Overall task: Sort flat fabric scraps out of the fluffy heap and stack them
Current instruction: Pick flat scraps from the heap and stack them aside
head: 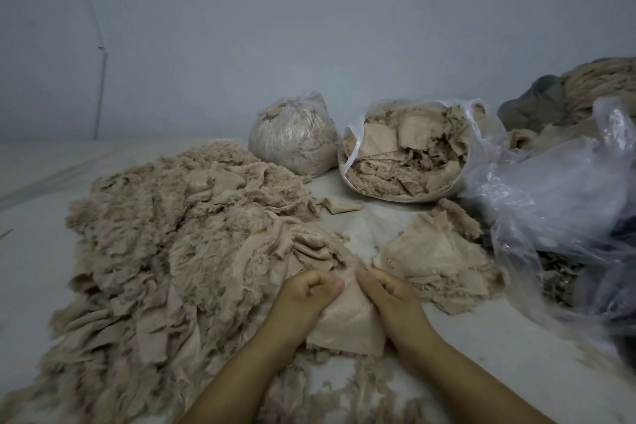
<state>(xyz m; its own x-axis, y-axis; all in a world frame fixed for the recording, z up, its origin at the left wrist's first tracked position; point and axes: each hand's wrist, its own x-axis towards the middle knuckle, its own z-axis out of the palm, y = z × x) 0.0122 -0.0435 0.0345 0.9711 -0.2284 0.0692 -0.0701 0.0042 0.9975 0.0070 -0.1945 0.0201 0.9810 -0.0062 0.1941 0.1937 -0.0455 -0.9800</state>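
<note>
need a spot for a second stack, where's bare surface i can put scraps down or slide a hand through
Bare white surface lies between the fluffy heap, the open bag of scraps and the flat stack. More lies left of the heap. Crowded: the right side under the loose plastic bag, and by both hands gripping a scrap.

Two hands, left hand (306, 289) and right hand (389, 289); one fluffy heap (165, 244); one scrap stack (437, 262); two filled bags, tied bag (292, 138) and open bag (409, 151).
</note>
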